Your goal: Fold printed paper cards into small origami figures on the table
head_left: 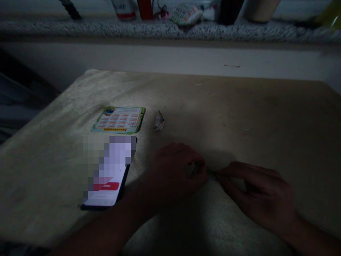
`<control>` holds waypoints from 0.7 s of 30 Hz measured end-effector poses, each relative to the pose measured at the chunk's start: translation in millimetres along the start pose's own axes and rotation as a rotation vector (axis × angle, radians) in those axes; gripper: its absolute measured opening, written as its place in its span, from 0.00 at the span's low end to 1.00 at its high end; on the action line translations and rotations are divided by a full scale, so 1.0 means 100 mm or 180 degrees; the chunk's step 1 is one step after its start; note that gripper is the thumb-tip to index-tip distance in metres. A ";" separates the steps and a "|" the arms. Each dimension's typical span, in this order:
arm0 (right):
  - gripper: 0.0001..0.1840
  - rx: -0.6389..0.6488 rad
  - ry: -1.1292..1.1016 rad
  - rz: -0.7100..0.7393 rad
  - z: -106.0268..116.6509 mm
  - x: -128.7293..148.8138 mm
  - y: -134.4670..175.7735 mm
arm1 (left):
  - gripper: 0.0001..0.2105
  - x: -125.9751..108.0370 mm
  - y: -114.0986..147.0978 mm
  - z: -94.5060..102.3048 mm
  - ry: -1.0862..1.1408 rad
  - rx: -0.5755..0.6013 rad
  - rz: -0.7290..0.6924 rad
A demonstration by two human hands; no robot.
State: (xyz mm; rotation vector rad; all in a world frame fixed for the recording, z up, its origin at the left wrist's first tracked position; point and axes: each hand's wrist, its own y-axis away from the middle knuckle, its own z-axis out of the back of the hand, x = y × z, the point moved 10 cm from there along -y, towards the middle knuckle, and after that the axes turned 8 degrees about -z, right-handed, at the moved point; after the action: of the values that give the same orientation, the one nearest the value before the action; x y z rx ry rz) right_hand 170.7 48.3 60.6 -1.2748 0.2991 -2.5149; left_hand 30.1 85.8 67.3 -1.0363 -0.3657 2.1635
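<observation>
My left hand (177, 172) is closed in a pinch, thumb and forefinger meeting above the table. Facing it, my right hand (262, 193) also pinches, its thumb and fingertips pressed together. A small, thin dark piece (212, 172) seems to run between the two sets of fingertips; the dim light hides what it is. Beyond my left hand lies a little folded paper piece (159, 121) with print on it, pointed at the top. To the left is a stack of printed cards (118, 120) with a calendar-like grid. A lit phone (106, 195) lies beside my left forearm, its screen partly pixelated.
The table (266, 117) has a pale, worn top and stands against a white wall (170, 58). Above its far edge runs a speckled stone ledge (93, 32) holding a printed packet (186, 15), a red container (145, 9) and several other items.
</observation>
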 end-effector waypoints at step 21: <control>0.05 -0.0637 -0.0749 -0.0977 0.23 -0.45 0.06 | 0.08 0.41 0.27 -0.31 0.1809 0.0125 0.1705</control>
State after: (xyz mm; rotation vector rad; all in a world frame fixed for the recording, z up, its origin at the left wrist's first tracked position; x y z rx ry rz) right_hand 215.4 57.8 38.0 -1.8009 0.3283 -2.5935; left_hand 23.7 94.3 9.8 -1.8115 0.2492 2.1674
